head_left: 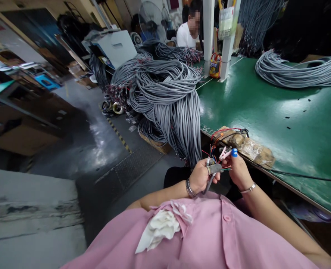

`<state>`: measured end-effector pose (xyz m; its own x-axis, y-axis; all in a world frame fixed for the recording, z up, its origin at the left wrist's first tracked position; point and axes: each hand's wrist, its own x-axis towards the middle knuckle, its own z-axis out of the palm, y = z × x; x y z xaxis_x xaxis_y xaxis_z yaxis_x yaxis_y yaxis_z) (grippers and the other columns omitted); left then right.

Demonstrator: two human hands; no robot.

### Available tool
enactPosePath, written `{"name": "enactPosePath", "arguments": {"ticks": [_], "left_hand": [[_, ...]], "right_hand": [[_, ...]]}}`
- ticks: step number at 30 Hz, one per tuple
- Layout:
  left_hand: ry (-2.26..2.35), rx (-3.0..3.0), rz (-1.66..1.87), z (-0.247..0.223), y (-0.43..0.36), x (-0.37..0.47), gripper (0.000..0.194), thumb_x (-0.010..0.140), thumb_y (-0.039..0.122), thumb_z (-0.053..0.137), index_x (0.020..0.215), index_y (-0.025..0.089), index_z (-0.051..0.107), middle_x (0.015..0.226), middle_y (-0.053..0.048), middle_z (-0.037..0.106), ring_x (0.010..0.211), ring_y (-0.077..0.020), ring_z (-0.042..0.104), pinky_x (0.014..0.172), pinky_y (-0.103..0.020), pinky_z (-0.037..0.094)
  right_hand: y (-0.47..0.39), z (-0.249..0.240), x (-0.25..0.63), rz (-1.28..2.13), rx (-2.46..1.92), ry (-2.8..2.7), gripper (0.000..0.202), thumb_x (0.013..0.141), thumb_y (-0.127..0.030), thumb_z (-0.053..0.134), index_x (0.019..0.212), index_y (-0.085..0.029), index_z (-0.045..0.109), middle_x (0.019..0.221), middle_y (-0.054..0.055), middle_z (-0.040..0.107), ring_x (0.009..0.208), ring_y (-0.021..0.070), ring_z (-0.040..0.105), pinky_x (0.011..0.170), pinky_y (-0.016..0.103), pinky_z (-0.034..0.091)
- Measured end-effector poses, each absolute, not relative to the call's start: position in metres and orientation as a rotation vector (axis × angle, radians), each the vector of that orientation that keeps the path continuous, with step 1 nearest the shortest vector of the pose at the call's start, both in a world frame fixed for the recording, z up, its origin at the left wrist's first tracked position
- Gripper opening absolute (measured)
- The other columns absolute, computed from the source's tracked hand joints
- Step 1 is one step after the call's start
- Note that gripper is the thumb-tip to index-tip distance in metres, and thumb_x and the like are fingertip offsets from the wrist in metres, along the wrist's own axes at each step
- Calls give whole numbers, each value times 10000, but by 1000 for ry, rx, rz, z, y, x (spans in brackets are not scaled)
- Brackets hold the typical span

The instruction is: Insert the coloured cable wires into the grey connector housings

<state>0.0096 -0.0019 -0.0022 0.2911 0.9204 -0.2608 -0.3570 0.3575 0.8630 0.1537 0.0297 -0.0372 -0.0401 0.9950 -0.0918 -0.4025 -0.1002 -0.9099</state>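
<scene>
My left hand (200,176) is closed around the end of a grey cable (209,184), with its thumb wrapped in grey tape. Thin coloured wires (227,169) fan out from the cable end between the hands. Close on the right, my right hand (238,170), with a blue cover (234,152) on one fingertip, has its fingers pressed together by a pink clip (224,153); what they hold is too small to name. Just beyond the hands, a worn wooden block (255,151) with tape and red and black wires lies on the table edge.
Grey cable coils (168,82) are heaped left of the green table (238,104) and hang down beside it. Another coil (299,73) lies at its back right. White posts (208,33) stand at the back, with a seated person (186,35) beyond. A black cable runs along the table's near edge.
</scene>
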Motion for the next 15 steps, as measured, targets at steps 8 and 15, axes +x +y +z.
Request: {"name": "enactPosePath", "arguments": {"ticks": [8,15], "left_hand": [[908,762,953,-7,1,17,242,677,310,701,670,137,532,488,-7,579,357,-89,480,350,-187,331],[914,765,975,-9,-2,16,239,685,308,686,664,145,514,492,-9,587,350,-90,477,348,-189,325]], "right_hand": [[38,-33,146,1674,-749,-532,363,770,-543,636,755,-180,654,660,13,597,555,117,515,515,237,462],[38,-30,145,1671,-737,-502,336,766,-507,662,732,-173,656,608,-2,573,529,108,512,498,226,456]]}}
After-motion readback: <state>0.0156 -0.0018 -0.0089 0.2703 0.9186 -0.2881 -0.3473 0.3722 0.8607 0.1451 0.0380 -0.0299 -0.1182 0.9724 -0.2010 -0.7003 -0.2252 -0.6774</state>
